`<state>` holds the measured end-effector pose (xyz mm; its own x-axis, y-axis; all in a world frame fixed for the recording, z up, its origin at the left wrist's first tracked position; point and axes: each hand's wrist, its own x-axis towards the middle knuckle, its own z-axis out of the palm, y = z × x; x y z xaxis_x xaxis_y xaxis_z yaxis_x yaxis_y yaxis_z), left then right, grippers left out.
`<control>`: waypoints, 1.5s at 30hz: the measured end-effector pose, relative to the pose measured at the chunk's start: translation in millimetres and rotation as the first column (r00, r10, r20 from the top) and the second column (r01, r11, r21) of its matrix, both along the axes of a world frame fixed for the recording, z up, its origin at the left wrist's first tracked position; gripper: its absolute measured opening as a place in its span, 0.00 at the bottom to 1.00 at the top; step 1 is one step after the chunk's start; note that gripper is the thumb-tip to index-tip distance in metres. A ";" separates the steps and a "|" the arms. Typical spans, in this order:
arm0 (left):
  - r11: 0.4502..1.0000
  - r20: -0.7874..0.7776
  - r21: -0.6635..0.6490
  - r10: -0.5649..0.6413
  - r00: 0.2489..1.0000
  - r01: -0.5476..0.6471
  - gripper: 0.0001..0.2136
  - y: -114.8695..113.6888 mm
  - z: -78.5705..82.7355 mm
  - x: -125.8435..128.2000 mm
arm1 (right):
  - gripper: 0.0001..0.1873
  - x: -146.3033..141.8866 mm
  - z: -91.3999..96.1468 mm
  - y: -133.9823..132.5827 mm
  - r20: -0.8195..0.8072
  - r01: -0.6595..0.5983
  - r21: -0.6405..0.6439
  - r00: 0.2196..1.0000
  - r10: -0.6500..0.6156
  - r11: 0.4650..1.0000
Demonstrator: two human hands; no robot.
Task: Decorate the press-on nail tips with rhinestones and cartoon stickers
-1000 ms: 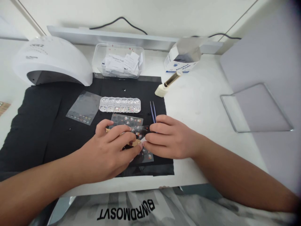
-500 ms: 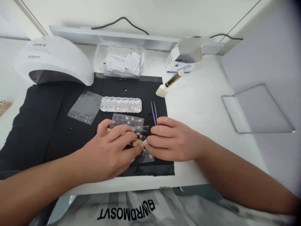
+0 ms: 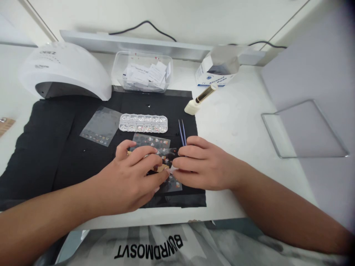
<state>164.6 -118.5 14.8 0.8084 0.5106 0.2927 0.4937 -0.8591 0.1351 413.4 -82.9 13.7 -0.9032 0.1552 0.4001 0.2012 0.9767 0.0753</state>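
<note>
My left hand point(image 3: 135, 173) is closed around a tan, wooden-looking piece point(image 3: 161, 168), mostly hidden by the fingers; a small dark red spot shows beside it. My right hand point(image 3: 203, 162) pinches a small white pad point(image 3: 173, 169) close to the left fingertip. Blue tweezers point(image 3: 182, 131) point away from me, their lower end hidden by the right fingers; I cannot tell whether the hand grips them. Beneath both hands lie clear sticker sheets point(image 3: 174, 184) with small printed figures. A clear case point(image 3: 143, 123) of tiny rhinestones sits just beyond.
A black mat point(image 3: 66, 155) covers much of the white table, with another clear sheet point(image 3: 100, 125) on it. Behind stand a white nail lamp point(image 3: 69, 66), a plastic tub point(image 3: 142, 88) of packets and an alcohol pad box point(image 3: 216, 72). A cream bottle point(image 3: 191, 107) stands at right.
The right fingers have shifted slightly at the white pad, and less of the pad shows. The left hand keeps its hold.
</note>
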 end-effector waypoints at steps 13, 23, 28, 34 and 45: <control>1.000 0.002 -0.004 0.006 1.000 -0.006 0.10 0.4 -1.4 1.8 | 0.04 -0.4 -0.7 3.3 0.033 0.013 0.018 0.999 -0.014 1.000; 1.000 0.011 0.011 0.007 1.000 -0.007 0.10 -0.4 -1.0 1.7 | 0.04 -0.5 0.0 0.7 0.037 -0.032 0.014 0.999 0.032 0.999; 1.000 0.003 0.008 0.009 1.000 -0.009 0.10 -0.4 -1.0 2.3 | 0.02 -0.1 1.3 1.2 0.040 -0.012 0.034 0.999 0.010 0.999; 1.000 0.002 0.006 0.002 1.000 -0.002 0.11 -0.8 -0.4 -0.1 | 0.06 0.8 -0.7 2.6 -0.030 0.073 -0.019 0.997 -0.073 0.997; 1.000 0.010 -0.030 0.007 1.000 -0.007 0.12 -2.0 -0.2 -0.5 | 0.05 1.0 -2.6 11.8 -0.269 -0.048 -0.534 0.956 -0.116 0.844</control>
<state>164.1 -120.4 14.7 0.8018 0.5248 0.2858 0.4980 -0.8512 0.1658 414.4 -71.1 11.1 -0.7552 0.4454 0.4809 0.1673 0.8404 -0.5156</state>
